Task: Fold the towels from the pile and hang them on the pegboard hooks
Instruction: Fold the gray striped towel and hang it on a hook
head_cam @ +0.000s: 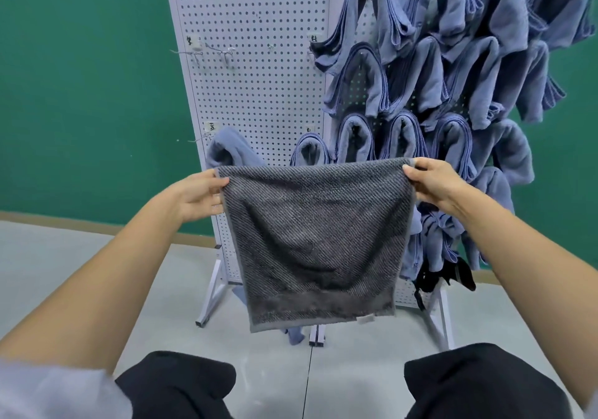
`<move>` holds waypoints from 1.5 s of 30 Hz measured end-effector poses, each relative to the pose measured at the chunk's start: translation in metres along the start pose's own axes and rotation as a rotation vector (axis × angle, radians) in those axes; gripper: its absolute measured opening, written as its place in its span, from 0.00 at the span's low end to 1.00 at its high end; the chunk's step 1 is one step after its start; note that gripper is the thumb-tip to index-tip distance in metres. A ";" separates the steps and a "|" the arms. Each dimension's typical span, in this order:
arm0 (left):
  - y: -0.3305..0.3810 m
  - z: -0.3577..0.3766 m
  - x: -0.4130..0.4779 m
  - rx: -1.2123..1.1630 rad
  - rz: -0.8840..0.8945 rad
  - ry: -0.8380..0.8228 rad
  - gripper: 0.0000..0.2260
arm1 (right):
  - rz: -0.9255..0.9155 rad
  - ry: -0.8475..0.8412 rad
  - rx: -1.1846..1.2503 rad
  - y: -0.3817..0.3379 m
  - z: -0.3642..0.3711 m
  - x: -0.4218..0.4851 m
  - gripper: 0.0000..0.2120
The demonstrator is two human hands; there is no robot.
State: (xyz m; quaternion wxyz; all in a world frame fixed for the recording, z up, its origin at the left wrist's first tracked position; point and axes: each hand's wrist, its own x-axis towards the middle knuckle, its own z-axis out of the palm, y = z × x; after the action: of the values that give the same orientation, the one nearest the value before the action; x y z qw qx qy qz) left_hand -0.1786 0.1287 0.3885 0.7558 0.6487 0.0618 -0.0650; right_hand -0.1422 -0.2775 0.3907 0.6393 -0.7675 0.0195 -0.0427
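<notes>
Grey towel (310,240), just one, hangs from our two hands: left hand (198,196) pinches its ten o'clock corner, right hand (435,183) its two o'clock corner; two pegboards (255,17) stand at twelve

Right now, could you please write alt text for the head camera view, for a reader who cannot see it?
A person's left hand and right hand pinch the top corners of a dark grey towel, holding it spread in front of a white pegboard. Folded blue towels hang over its right side; several hooks on the left are bare.
</notes>
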 end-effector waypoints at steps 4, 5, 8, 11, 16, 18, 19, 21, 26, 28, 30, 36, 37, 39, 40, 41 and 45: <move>0.003 0.008 0.002 -0.025 0.051 0.065 0.09 | -0.002 0.108 0.206 -0.006 0.004 0.002 0.09; 0.004 0.009 0.003 -0.042 0.051 0.075 0.08 | 0.004 0.098 0.293 -0.007 0.003 0.003 0.11; 0.007 0.010 0.004 0.034 0.016 0.115 0.07 | 0.017 0.070 0.301 -0.006 -0.001 0.003 0.15; 0.005 0.008 0.006 0.302 0.002 0.209 0.10 | -0.012 0.153 0.033 -0.001 -0.004 0.003 0.18; 0.000 0.010 0.010 0.370 0.047 0.331 0.10 | -0.113 0.167 -0.322 0.009 0.004 0.005 0.12; -0.001 0.006 0.011 0.336 0.038 0.337 0.10 | -0.103 0.160 -0.344 0.012 0.006 0.006 0.09; -0.002 0.003 0.012 0.323 0.027 0.335 0.10 | -0.091 0.160 -0.313 0.013 0.006 0.006 0.07; -0.005 -0.004 0.015 0.278 -0.004 0.321 0.07 | -0.058 0.156 -0.187 0.013 0.008 0.007 0.07; -0.004 -0.007 0.017 0.158 0.008 0.233 0.02 | 0.038 0.037 0.108 0.005 0.013 0.007 0.03; -0.007 -0.004 0.016 0.256 0.058 0.215 0.07 | 0.010 -0.107 0.088 0.002 0.016 0.004 0.11; -0.012 -0.001 0.016 0.445 0.102 0.183 0.15 | -0.053 -0.212 -0.093 0.005 0.021 0.001 0.16; -0.034 -0.009 0.028 1.164 0.264 0.151 0.14 | -0.305 -0.174 -0.906 0.035 0.026 0.010 0.13; -0.035 -0.010 0.029 1.196 0.304 0.164 0.11 | -0.327 -0.149 -0.923 0.038 0.027 0.010 0.12; -0.036 -0.013 0.031 1.224 0.344 0.209 0.04 | -0.353 -0.092 -0.923 0.041 0.027 0.013 0.10; -0.036 -0.016 0.031 1.216 0.356 0.237 0.04 | -0.361 -0.062 -0.905 0.042 0.026 0.016 0.09; -0.037 -0.021 0.033 1.170 0.350 0.247 0.09 | -0.367 -0.045 -0.874 0.044 0.023 0.018 0.07; -0.039 -0.033 0.028 0.626 0.255 0.196 0.10 | -0.316 -0.036 -0.535 0.047 0.008 0.019 0.08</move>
State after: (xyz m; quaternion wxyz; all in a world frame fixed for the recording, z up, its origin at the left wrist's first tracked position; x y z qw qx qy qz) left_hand -0.1585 0.1549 0.3404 0.5128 0.8546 0.0296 0.0765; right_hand -0.1216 -0.2796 0.3441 0.4004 -0.9027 -0.1009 -0.1211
